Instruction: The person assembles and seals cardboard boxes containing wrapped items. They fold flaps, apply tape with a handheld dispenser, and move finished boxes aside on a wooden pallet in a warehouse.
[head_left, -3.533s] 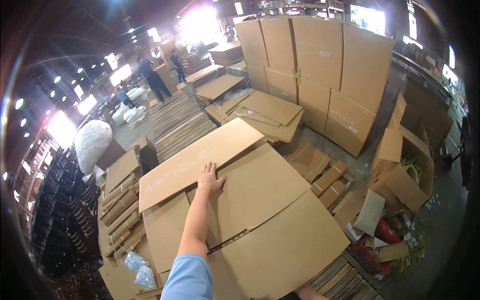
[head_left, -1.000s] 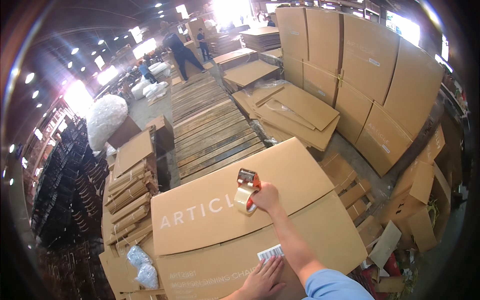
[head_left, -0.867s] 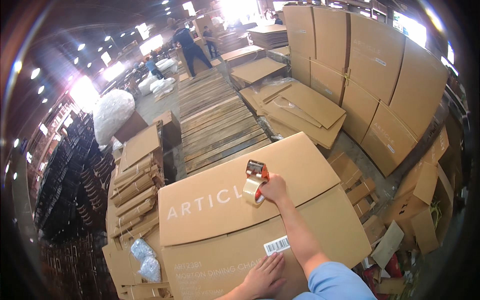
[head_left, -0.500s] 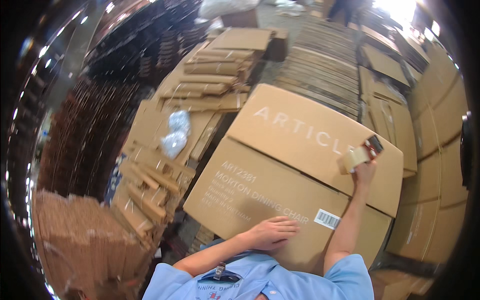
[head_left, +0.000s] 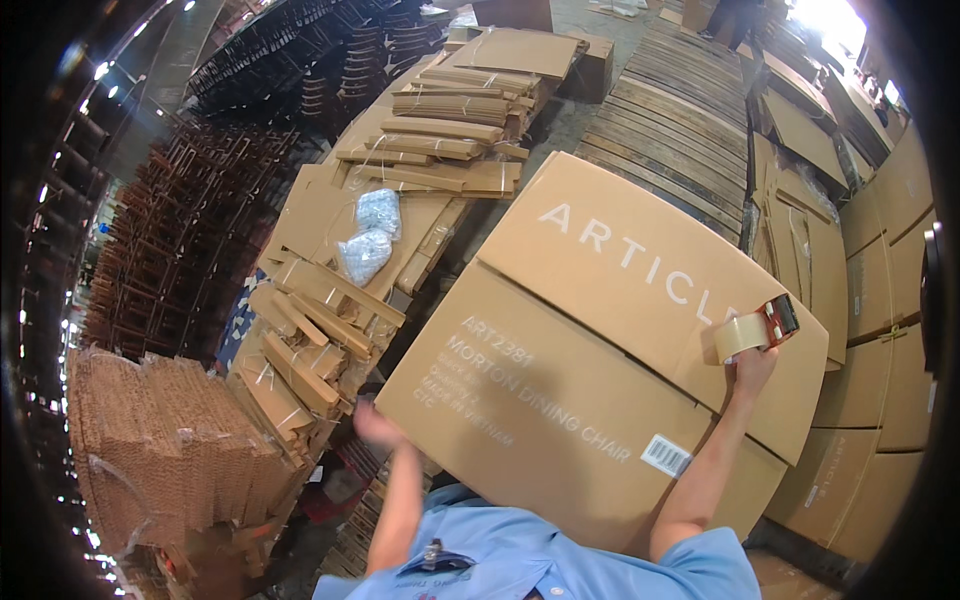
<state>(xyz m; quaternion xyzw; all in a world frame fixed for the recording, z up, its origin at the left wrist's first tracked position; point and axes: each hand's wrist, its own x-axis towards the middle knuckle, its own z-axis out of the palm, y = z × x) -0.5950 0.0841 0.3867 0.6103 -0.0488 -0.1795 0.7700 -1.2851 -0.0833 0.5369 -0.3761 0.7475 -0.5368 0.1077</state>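
Observation:
A large brown cardboard carton (head_left: 540,380) lies right in front of me, with printed lettering and a white barcode label (head_left: 665,455) on top. A dark seam runs across it between two top flaps. My right hand (head_left: 755,368) is closed around a tape dispenser (head_left: 777,318) with a wide roll of clear tan tape, held over the far flap near the carton's right end. At the carton's left corner is my left hand (head_left: 380,425), smeared by motion; its fingers cannot be made out, nor whether it touches the cardboard.
To the left, a bench carries bundled cardboard strips (head_left: 450,105) and two clear plastic bags (head_left: 370,240). Stacked cardboard sheets (head_left: 170,450) stand at the lower left. Wooden slats (head_left: 665,130) stretch away behind the carton. Stacked cartons (head_left: 880,390) line the right side.
My left hand has left the carton's top near the front and swung left to its corner. The right hand still holds the tape dispenser over the far flap. The whole view has shifted slightly.

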